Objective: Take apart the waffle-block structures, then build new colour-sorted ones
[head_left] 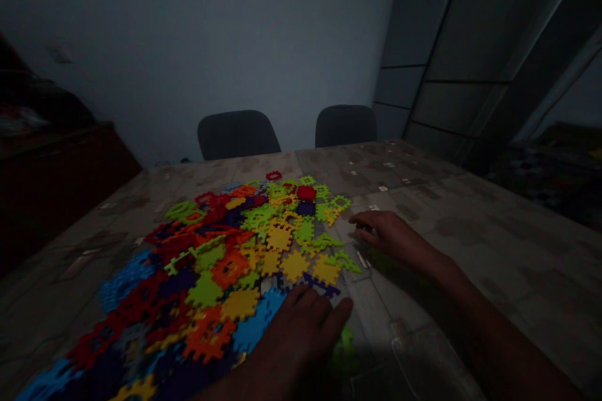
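Observation:
A heap of plastic interlocking pieces with toothed edges spreads over the table, among them yellow pieces [295,266], orange pieces [209,333], blue pieces [256,322] and red pieces [141,301]. My left hand [303,326] lies low over the heap's near right edge, thumb apart from its bent fingers, with no piece visible in it. Beside its thumb is a green piece [347,341], partly hidden. To the right of the heap, my right hand [383,233] hovers with loosely curved fingers and nothing visible between them. Another green piece [382,260] lies in the shadow below it.
A patterned cloth covers the table [470,219]. Two dark chairs, a left chair [237,135] and a right chair [345,126], stand at the far side by the wall. A tall cabinet [451,56] is at right, a brown cabinet [75,169] at left. The room is dim.

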A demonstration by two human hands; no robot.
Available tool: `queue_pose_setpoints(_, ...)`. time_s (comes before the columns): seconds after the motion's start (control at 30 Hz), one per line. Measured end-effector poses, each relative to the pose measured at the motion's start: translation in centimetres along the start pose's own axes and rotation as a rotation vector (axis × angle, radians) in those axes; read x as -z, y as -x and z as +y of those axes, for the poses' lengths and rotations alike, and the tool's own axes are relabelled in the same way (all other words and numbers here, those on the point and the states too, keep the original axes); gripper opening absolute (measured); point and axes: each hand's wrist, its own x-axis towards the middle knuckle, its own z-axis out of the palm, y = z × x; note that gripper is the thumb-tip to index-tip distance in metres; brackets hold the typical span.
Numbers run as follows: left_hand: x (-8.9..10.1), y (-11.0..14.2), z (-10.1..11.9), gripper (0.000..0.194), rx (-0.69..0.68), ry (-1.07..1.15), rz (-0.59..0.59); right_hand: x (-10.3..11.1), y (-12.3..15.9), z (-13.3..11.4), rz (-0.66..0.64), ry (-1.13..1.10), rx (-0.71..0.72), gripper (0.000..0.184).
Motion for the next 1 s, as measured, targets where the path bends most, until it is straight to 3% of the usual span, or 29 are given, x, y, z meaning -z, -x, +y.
queue_pose_setpoints(0.17,-0.6,0.3,-0.6,0.094,-0.039,0.028,0.020,-0.1,0.1,0.4,0.012,0.001,0.015,0.029)
queue_pose_setpoints(0.37,0.5,0.5,0.4,0.081,0.038,0.065,0.070,-0.1,0.1,0.3,0.014,-0.002,0.021,0.028)
queue_pose_setpoints(0.63,-0.1,0.7,-0.5,0.107,-0.008,0.073,0.114,0.2,0.1,0.1,-0.003,0.007,0.015,0.028)
queue_pose_setpoints(0.83,1.4,1.7,0.0,0.105,0.100,0.100,0.187,0.4,0.0,0.0,-0.011,0.006,0.004,0.029)
queue_pose_setpoints(1.0,0.4,1.5,0.1,0.099,0.116,-0.006,0.113,0.1,0.1,0.1,-0.021,0.014,0.011,0.029)
